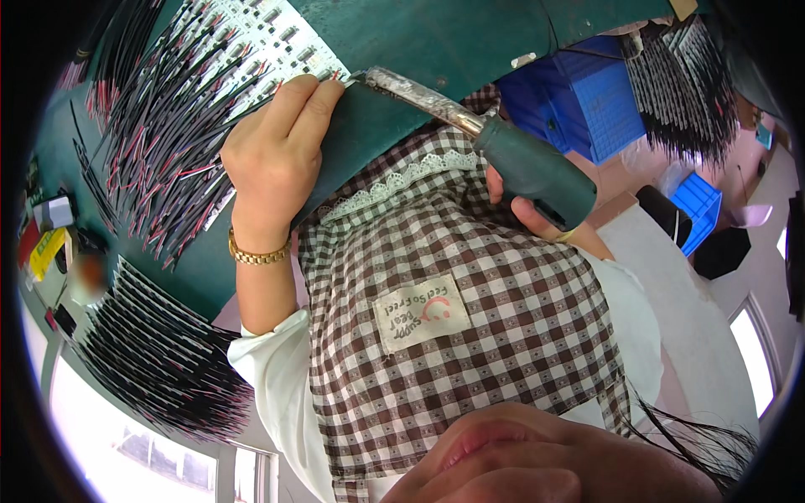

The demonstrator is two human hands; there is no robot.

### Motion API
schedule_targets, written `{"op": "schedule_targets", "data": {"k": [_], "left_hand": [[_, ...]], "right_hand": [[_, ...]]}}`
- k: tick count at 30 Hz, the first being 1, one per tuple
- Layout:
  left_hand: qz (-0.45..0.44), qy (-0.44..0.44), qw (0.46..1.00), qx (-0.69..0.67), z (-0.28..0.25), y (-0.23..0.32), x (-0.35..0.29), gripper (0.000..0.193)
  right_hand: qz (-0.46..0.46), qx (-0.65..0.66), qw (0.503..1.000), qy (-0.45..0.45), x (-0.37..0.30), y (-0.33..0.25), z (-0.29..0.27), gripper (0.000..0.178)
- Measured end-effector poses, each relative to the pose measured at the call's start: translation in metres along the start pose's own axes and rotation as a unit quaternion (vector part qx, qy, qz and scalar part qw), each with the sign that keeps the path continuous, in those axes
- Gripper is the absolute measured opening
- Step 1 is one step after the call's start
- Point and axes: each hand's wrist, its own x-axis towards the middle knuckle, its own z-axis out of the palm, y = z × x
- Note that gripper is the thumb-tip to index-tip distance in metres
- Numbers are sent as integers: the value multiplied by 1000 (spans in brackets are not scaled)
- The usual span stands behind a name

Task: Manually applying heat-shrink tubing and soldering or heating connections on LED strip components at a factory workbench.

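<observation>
My left hand (281,147), with a gold bracelet at the wrist, is closed at the lower right corner of a white circuit board panel (289,38). Its fingertips pinch a thin wire, most of which the hand hides. Many black and red wires (180,126) trail from the panel across the green bench mat. A soldering iron (537,172) with a dark green handle is gripped in my right hand (537,218), whose fingers are partly behind the handle. The iron's stained metal barrel slants up to the left, its tip close to my left fingertips.
The green mat (478,42) ends along the checked apron. A blue crate (587,101) stands beyond its edge, near hanging wired boards (683,84). Another wired stack (159,352) lies at lower left. A blue basket (696,210) sits farther right.
</observation>
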Motion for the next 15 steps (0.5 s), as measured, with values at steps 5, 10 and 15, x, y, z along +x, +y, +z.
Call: {"op": "schedule_targets", "data": {"k": [5,10,15], "left_hand": [[-4,16,1000,-22,10,-4,-9,24],[-10,-14,1000,-12,-17,-3,-3,22],[-74,-51,992,-87,-51,-56,2,28]], "right_hand": [[25,100,992,68,8,-16,11,58],[-16,137,988,65,9,-18,13,67],[-72,130,986,79,17,-8,13,53]]}}
